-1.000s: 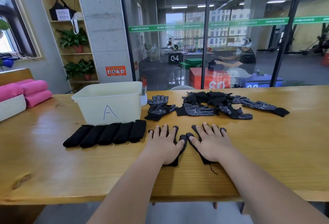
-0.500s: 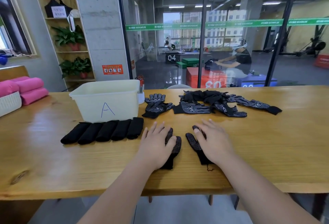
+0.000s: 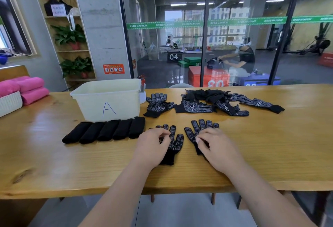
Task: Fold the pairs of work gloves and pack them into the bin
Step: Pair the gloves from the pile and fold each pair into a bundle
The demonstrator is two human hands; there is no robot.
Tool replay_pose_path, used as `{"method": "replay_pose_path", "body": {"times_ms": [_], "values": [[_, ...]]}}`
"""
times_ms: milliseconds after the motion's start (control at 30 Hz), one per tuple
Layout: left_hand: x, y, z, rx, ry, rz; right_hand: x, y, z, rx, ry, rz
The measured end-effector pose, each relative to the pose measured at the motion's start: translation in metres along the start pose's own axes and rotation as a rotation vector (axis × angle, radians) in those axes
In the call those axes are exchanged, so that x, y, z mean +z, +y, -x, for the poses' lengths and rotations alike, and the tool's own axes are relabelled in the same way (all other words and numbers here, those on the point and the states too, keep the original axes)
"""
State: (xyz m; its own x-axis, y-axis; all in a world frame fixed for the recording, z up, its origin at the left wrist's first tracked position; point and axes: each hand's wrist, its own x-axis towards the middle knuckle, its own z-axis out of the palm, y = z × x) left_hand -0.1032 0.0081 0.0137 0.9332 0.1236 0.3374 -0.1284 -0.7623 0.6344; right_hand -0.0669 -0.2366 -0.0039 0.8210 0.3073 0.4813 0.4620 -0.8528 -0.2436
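On table [image 3: 270, 145]: L hand [image 3: 153, 148], R hand [image 3: 217, 148] slid back, now curled on gloves [image 3: 176, 143].

Long light-wood desk [image 3: 54, 163] across lower frame. Far left on it: pink rolled towels [image 3: 30, 89], stacked, just beside a white woven basket [image 3: 10, 103]. Upper left: wooden shelf unit [image 3: 72, 51] w/ black bag [image 3: 55, 5] up top, two green potted plants [image 3: 69, 36] on levels below. Grey concrete pillar [image 3: 100, 28] next to it, orange sign [image 3: 113, 68] low on it. Behind glass wall w/ green strip [image 3: 207, 24], centre-right: red box marked 03 [image 3: 207, 78], black box marked 04 [image 3: 173, 56], seated person in dark top [image 3: 245, 59].
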Motion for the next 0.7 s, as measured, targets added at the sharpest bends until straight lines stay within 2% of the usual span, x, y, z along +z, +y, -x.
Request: {"method": "replay_pose_path", "body": {"times_ms": [133,300,433,567,700], "values": [[-0.002,0.005,0.006,0.143,0.103,-0.022,-0.005,-0.001,0.002,0.01,0.067,0.027],[-0.01,0.004,0.012,0.22,-0.063,-0.215,-0.005,-0.005,0.0,-0.036,0.0,0.031],[-0.018,-0.005,0.02,0.271,-0.022,-0.291,-0.003,-0.002,-0.001,-0.071,-0.02,0.016],[-0.028,-0.012,0.023,0.209,-0.079,-0.32,-0.001,0.001,-0.001,-0.053,0.049,0.063],[-0.026,-0.011,0.022,0.118,-0.101,-0.281,-0.003,-0.001,0.0,-0.046,0.018,0.063]]}}
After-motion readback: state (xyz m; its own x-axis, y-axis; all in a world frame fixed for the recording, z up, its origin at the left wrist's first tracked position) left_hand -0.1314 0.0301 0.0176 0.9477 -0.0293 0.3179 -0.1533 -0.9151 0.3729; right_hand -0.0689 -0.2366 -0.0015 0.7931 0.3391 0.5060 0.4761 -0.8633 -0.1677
